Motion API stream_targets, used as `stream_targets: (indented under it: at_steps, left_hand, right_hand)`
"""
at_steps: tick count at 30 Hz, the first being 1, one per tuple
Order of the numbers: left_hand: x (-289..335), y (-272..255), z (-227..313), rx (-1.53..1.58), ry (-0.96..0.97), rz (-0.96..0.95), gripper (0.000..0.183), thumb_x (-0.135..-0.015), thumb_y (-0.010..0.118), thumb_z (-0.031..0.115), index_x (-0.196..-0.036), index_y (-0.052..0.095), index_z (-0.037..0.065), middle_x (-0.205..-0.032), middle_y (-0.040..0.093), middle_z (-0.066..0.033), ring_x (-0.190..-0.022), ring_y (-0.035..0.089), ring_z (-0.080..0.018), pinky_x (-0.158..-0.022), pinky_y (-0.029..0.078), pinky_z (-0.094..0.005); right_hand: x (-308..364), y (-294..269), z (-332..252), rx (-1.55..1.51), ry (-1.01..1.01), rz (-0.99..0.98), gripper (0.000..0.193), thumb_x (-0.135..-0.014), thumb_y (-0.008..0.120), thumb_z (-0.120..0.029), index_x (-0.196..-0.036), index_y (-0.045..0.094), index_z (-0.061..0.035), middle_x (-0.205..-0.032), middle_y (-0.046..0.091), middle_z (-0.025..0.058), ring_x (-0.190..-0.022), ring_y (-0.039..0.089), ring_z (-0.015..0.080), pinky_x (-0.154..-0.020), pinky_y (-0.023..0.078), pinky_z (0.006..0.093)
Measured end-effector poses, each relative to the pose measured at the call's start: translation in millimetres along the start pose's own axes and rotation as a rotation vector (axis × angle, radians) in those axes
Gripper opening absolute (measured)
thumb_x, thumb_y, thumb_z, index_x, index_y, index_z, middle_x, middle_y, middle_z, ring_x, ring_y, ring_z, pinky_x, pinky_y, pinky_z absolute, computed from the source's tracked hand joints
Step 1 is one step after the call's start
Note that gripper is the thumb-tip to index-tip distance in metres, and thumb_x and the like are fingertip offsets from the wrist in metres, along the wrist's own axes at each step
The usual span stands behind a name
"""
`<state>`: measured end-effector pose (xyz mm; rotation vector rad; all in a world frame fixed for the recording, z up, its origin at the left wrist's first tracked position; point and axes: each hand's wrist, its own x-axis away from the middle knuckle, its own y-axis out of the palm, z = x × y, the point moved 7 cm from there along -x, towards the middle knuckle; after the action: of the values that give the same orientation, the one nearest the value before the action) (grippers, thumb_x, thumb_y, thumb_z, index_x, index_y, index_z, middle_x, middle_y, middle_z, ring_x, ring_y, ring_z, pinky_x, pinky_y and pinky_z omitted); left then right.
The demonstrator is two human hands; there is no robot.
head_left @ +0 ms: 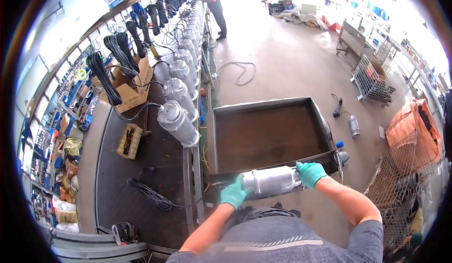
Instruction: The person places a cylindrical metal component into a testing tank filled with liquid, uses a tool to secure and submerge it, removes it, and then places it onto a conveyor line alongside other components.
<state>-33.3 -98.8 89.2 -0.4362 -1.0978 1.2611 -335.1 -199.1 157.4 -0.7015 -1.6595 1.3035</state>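
Note:
A shiny metal pump cylinder (272, 182) lies sideways at the near rim of a large rusty metal tray (266, 136). My left hand (234, 193), in a green glove, grips its left end. My right hand (310, 173), also gloved in green, grips its right end. A black cable runs from the cylinder's left end toward the workbench.
A long workbench (141, 169) on my left carries a row of similar metal pumps (178, 121), coiled black cables, cardboard boxes and a small wooden crate. Wire cages (372, 79) and an orange sack stand right. Another person stands far along the bench.

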Motion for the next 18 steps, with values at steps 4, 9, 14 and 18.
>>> stream_targets:
  at_steps: [4,9,14,18]
  left_hand:
    - [0.8,0.8,-5.2,0.028,-0.002,0.014,0.09,-0.088,0.069,0.065,-0.157,0.037,0.017,-0.12,0.071,-0.0273,-0.108,0.07,-0.0443,-0.093,0.053,-0.0523]
    - [2.7,-3.4,-3.2,0.044,0.007,0.02,0.09,-0.089,0.069,0.064,-0.158,0.037,0.016,-0.123,0.07,-0.0282,-0.111,0.069,-0.0448,-0.095,0.052,-0.0522]
    - [3.8,-3.9,-1.7,0.03,0.001,0.002,0.09,-0.089,0.069,0.064,-0.158,0.036,0.016,-0.125,0.069,-0.0283,-0.113,0.069,-0.0442,-0.096,0.052,-0.0514]
    - [4.3,-4.4,-0.9,0.032,-0.007,-0.003,0.091,-0.089,0.069,0.065,-0.159,0.036,0.016,-0.125,0.069,-0.0284,-0.113,0.068,-0.0443,-0.096,0.052,-0.0511]
  right_hand:
    - [-1.6,-3.0,-3.8,-0.006,0.141,0.06,0.032,-0.097,0.057,-0.031,-0.118,0.063,-0.008,-0.09,0.076,0.0175,-0.084,0.075,0.036,-0.072,0.059,0.0497]
    - [3.7,-16.1,-8.1,0.136,-0.136,0.006,0.045,-0.09,0.068,-0.025,-0.133,0.064,-0.0128,-0.118,0.073,0.0147,-0.101,0.073,0.0327,-0.084,0.058,0.0452]
    - [16.8,-34.7,-20.9,0.367,-0.599,0.1,0.032,-0.086,0.07,-0.02,-0.117,0.073,-0.0157,-0.128,0.066,0.0052,-0.111,0.067,0.028,-0.09,0.057,0.0411]
    - [8.1,-20.7,-6.0,0.312,-0.373,0.133,0.026,-0.089,0.067,-0.022,-0.113,0.072,-0.0139,-0.104,0.069,0.0079,-0.098,0.07,0.0275,-0.084,0.057,0.0404]
